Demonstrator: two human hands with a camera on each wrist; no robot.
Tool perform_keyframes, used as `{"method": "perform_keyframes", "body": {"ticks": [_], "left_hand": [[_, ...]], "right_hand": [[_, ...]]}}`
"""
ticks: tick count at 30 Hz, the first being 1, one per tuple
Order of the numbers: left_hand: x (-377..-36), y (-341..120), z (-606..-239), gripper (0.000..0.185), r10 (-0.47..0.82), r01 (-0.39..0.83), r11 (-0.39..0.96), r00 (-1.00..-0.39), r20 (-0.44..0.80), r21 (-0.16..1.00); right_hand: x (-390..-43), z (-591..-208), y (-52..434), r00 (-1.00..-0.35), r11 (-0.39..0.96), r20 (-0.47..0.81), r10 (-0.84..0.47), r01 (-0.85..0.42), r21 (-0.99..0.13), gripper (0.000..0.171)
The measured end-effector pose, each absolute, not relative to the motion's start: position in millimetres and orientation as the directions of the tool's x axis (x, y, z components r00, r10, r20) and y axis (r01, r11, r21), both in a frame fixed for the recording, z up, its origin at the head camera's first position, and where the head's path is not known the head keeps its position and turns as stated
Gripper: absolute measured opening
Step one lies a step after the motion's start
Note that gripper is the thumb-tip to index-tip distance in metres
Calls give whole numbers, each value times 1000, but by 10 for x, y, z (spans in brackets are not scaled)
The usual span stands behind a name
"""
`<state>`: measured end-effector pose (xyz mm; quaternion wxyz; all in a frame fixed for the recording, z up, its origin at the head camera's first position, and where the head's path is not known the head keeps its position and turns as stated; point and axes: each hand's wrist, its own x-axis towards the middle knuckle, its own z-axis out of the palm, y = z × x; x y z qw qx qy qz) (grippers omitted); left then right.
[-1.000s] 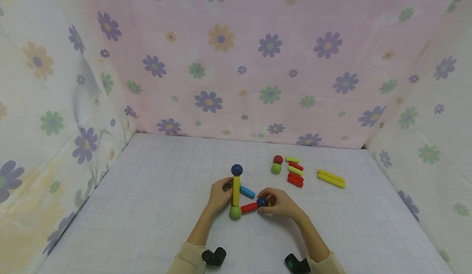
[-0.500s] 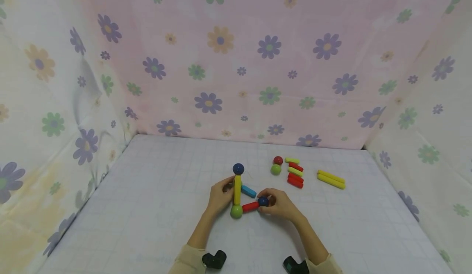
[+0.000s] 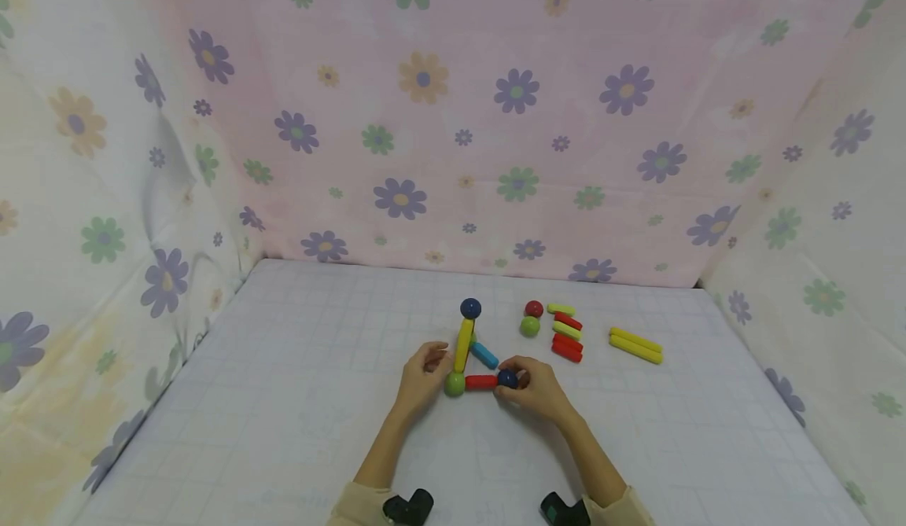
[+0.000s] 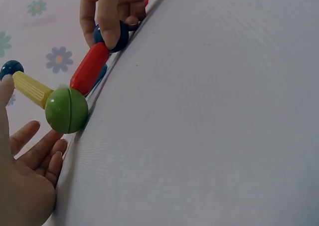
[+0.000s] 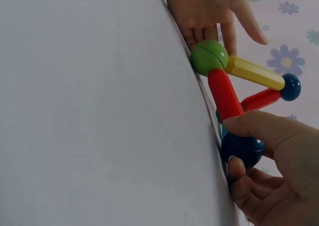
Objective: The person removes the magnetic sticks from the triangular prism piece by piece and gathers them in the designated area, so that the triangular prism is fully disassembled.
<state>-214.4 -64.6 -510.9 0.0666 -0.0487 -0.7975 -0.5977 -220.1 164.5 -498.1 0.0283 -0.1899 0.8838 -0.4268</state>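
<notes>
On the gridded counter [image 3: 283,400], the right hand [image 3: 539,388] pinches the blue ball [image 3: 506,377]; the red stick [image 3: 481,382] runs leftward to the green ball [image 3: 454,384] beside the spread left hand [image 3: 422,375].

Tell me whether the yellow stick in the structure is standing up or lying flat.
Standing, tilted. The yellow stick rises from the green ball on the table to a dark blue ball, held clear of the surface in the wrist views.

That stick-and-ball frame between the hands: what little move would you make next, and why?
Probably swing the blue stick up so its free end meets the top dark blue ball. The right hand pinches the lower dark blue ball, the left hand sits open beside the green ball, and that side looks unjoined.
</notes>
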Motion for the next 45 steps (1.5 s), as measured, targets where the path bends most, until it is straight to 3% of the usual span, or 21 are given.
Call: {"method": "perform_keyframes", "body": {"ticks": [6, 13, 24, 45], "left_hand": [[-2067, -619, -5129, 53, 5, 267, 278, -961, 276, 923], [-2038, -573, -5134, 32, -28, 367, 345, -916, 400, 864], [-2091, -539, -5138, 26, 62, 255, 414, -966, 252, 874], [-2120, -519, -5177, 17, 74, 263, 508, -962, 262, 820]], "right_hand": [[-2196, -5005, 1550, -954, 589, 144, -265, -278, -759, 31], [-2204, -5004, 1451, -959, 594, 163, -233, -273, -756, 32], [-2205, -5020, 1427, -938, 598, 183, -293, -329, -730, 28], [-2210, -5019, 1379, -940, 633, 180, -289, -328, -701, 21]]}}
